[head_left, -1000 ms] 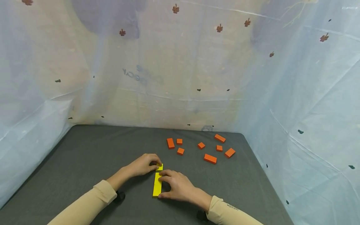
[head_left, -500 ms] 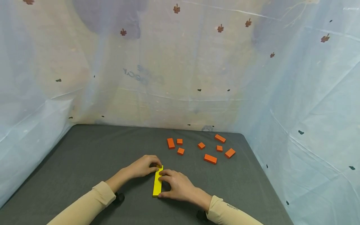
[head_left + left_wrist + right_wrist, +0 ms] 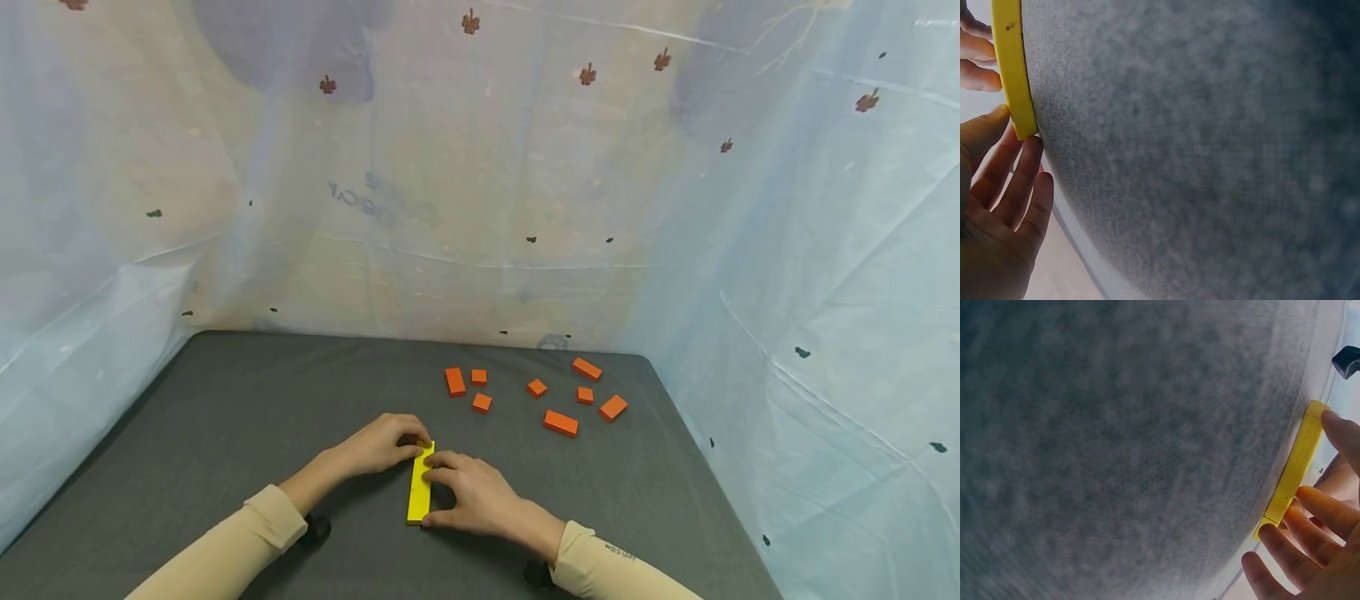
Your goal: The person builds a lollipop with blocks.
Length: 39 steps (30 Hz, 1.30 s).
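Two yellow blocks lie end to end on the dark table, forming one straight strip in the head view. My left hand [image 3: 381, 443] pinches the short yellow block [image 3: 1025, 122] at the far end, thumb on one side and fingertips around its end. My right hand [image 3: 477, 497] holds the long yellow block [image 3: 419, 497] from the right, its thumb at the near end and fingers along the side and top. A thin seam between the long block and the short one shows in the right wrist view. Fingers partly cover the short block in the head view.
Several orange blocks lie scattered farther back: a long one [image 3: 561, 423] at the right, another long one [image 3: 455, 382] toward the left, and small ones such as this cube [image 3: 482, 403]. Pale plastic sheeting [image 3: 420, 208] rises behind the dark table [image 3: 247, 400].
The short yellow block has moved toward me with my left hand, closing the gap to the long block. Over the last half second little has changed; my right hand stays in place.
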Available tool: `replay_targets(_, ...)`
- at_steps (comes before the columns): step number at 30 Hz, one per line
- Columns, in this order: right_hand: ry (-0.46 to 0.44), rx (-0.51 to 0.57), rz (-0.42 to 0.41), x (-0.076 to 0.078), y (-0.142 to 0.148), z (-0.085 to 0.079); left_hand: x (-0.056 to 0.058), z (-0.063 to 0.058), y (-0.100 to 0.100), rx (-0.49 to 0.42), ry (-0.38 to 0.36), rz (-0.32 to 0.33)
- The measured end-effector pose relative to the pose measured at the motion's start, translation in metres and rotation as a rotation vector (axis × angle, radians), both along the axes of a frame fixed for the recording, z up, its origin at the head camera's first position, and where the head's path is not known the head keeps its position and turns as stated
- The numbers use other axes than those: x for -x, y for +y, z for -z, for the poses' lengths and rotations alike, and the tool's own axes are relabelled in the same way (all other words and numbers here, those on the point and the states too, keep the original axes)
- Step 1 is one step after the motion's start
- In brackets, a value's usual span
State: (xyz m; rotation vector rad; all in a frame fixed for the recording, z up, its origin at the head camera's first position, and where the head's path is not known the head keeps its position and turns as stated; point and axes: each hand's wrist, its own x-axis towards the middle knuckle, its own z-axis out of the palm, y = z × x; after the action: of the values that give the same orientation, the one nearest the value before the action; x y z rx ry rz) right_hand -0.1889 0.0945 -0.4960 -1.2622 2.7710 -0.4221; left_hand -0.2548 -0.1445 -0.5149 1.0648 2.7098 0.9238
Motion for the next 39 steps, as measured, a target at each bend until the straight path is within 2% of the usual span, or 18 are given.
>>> replay_targets(5,-0.007,0.022,0.003,0.000,0.001,-0.002,-0.001,0.001,-0.002,-0.009,0.011,-0.017)
replay_targets(8,-0.022,0.064,0.030,0.002,0.004,-0.006,-0.006,0.000,-0.004,-0.009,0.035,-0.043)
replay_targets(15,-0.027,0.229,0.179,0.015,0.019,-0.019,-0.026,-0.007,-0.009,0.081,0.173,-0.073)
replay_targets(20,-0.029,0.352,0.288,0.038,0.033,-0.020,-0.040,-0.012,-0.011,0.158,0.208,-0.043)
replay_targets(24,-0.032,0.395,0.357,0.062,0.042,-0.015,-0.051,-0.016,-0.012,0.217,0.209,0.009)
replay_targets(32,-0.060,0.353,0.427,0.103,0.040,-0.009,-0.068,-0.015,-0.010,0.314,0.208,0.099)
replay_targets(39,-0.062,0.308,0.436,0.126,0.020,-0.008,-0.070,-0.010,-0.009,0.327,0.220,0.123)
